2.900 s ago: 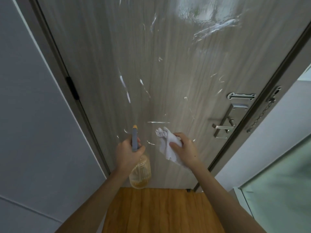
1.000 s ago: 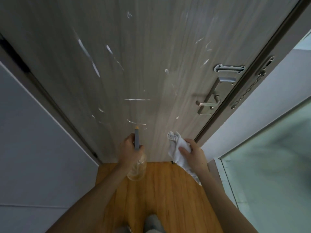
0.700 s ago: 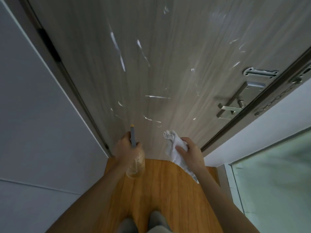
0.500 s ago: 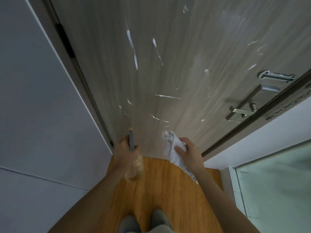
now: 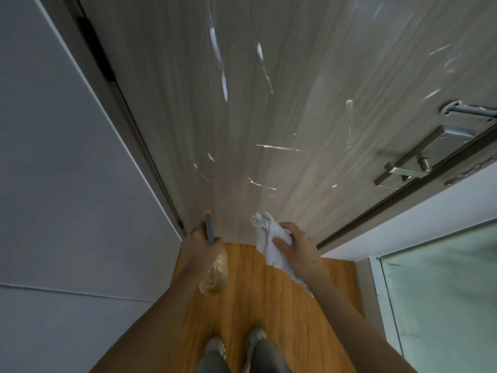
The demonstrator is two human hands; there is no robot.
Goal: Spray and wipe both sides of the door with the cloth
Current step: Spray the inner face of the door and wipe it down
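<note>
the door (image 5: 309, 109) fills the upper part of the head view, a grey wood-grain panel streaked and spotted with white marks, with a metal lever handle (image 5: 403, 168) and a latch plate (image 5: 468, 111) near its right edge. low in front of it the left hand (image 5: 200, 249) is wrapped around the neck of a spray bottle (image 5: 215, 275) — a clear body with amber liquid hanging below the fist, a grey head with an orange tip pointing up toward the bottom of the door. just to the right, the right hand (image 5: 297, 249) grips a bunched white cloth (image 5: 269, 242), thumb pressed across it, one end sticking up near the door's lower part and the other trailing under the wrist; whether the cloth touches the door i cannot tell. below are a wooden floor (image 5: 269, 305), two feet in grey, a grey wall (image 5: 67, 184) on the left and a frosted glass panel (image 5: 443, 292) on the right.
</note>
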